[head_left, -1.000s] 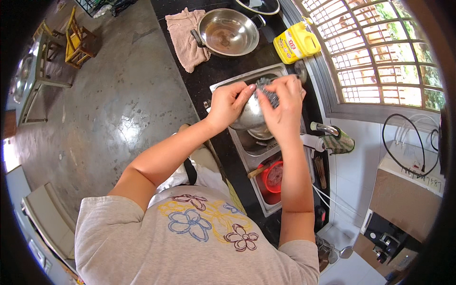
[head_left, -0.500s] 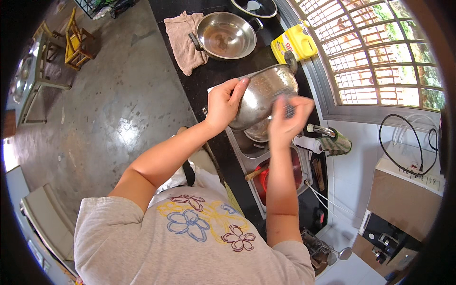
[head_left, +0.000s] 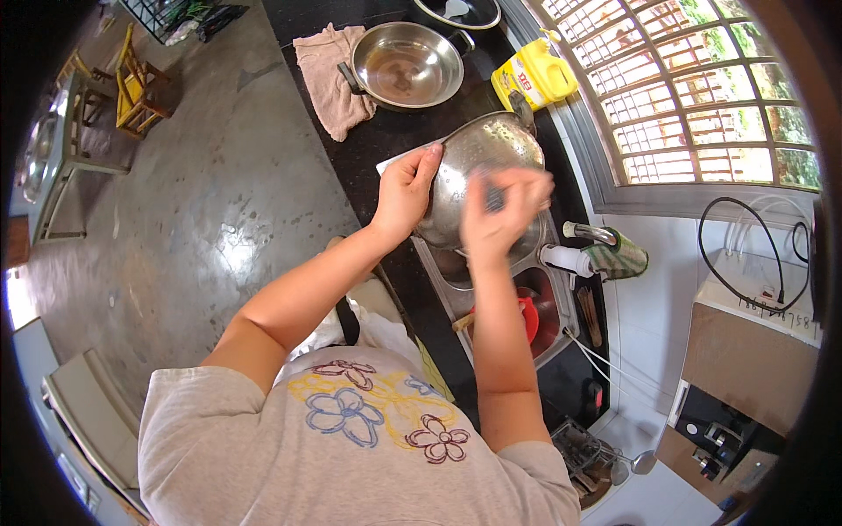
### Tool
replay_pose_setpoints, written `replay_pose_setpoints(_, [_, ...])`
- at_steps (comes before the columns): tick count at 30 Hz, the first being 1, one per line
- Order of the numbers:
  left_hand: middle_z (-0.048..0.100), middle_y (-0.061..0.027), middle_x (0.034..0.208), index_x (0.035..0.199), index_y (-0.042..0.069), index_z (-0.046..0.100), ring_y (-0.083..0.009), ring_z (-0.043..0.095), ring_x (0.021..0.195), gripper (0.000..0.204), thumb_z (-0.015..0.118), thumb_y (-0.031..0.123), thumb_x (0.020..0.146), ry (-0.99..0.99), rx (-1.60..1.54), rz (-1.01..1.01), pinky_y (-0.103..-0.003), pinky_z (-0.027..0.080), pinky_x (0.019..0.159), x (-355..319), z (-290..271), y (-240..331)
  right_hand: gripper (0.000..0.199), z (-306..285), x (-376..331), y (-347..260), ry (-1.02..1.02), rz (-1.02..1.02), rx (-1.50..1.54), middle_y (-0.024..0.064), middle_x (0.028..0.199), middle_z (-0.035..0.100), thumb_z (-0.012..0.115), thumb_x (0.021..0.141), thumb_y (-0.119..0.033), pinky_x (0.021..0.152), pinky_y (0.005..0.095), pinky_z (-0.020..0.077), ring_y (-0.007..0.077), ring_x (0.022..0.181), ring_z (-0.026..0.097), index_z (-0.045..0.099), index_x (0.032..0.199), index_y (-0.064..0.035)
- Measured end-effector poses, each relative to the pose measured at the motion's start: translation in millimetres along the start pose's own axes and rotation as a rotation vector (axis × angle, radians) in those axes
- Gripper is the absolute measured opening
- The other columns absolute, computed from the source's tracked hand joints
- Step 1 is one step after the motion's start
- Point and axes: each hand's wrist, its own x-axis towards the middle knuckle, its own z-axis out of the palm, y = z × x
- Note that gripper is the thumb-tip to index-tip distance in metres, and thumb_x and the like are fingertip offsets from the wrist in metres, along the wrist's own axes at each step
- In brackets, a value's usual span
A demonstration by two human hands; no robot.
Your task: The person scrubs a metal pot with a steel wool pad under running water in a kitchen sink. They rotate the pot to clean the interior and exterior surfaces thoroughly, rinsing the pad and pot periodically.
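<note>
A steel pot [head_left: 454, 181] is tilted over the sink [head_left: 460, 279], its rounded outer side turned up and dotted with drops. My left hand [head_left: 406, 195] grips its rim on the left, thumb on the outer side. My right hand [head_left: 507, 210] presses a dark grey scouring pad [head_left: 495, 200] against the pot's side. Motion smears the right fingers, but they are closed around the pad. A dark pot handle [head_left: 522, 107] sticks out at the far side. Part of the pot is hidden behind the right hand.
Beyond the pot, a two-handled steel pan [head_left: 406, 68] stands beside a pinkish cloth [head_left: 329, 83]. A yellow jug [head_left: 535, 74] is near the window. The faucet [head_left: 589, 233] is right of the sink, where a red container [head_left: 530, 317] sits in the nearer basin.
My right hand has swept left and slightly nearer across the pot with the scouring pad. My left hand keeps its hold on the rim; the view has shifted slightly.
</note>
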Motion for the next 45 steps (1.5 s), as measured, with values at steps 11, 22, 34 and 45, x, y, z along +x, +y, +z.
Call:
replay_pose_setpoints(11, [0.062,0.0045,0.076,0.088,0.002,0.069,-0.0041,0.049,0.065,0.045,0.049,0.039,0.106,0.041,-0.250,-0.166,-0.024,0.044,0.061,-1,-12,-13,0.024,0,16,35,0.122,0.303,0.011,0.0101,0.094,0.053,0.074,0.086,-0.023,0.085,0.0428,0.0370,0.0283,0.094,0.052,0.057,0.087,-0.0059])
replay_pose_setpoints(22, [0.070,-0.0052,0.101,0.111,0.006,0.067,-0.0157,0.063,0.089,0.049,0.049,0.051,0.103,0.117,-0.280,-0.419,-0.035,0.051,0.082,12,-37,-24,0.020,2,-10,67,-0.101,0.247,0.077,0.0107,0.089,0.055,0.079,0.080,-0.017,0.082,0.0403,0.0413,0.0294,0.088,0.055,0.060,0.082,-0.0079])
replay_pose_setpoints(34, [0.071,-0.0108,0.107,0.116,0.005,0.065,-0.0234,0.067,0.094,0.047,0.055,0.047,0.101,0.167,-0.399,-0.709,-0.041,0.054,0.087,28,-134,-152,0.020,50,-98,28,-0.432,0.158,0.208,0.0081,0.099,0.058,0.079,0.077,-0.016,0.089,0.0437,0.0382,0.0300,0.099,0.055,0.066,0.092,-0.0098])
replay_pose_setpoints(45, [0.073,-0.0180,0.103,0.115,0.002,0.071,-0.0285,0.070,0.093,0.052,0.061,0.049,0.095,0.171,0.414,-0.560,-0.039,0.052,0.087,68,-160,-156,0.021,72,-139,31,-0.509,0.189,0.273,0.0077,0.107,0.059,0.078,0.079,-0.015,0.091,0.0430,0.0391,0.0307,0.102,0.055,0.067,0.096,-0.0096])
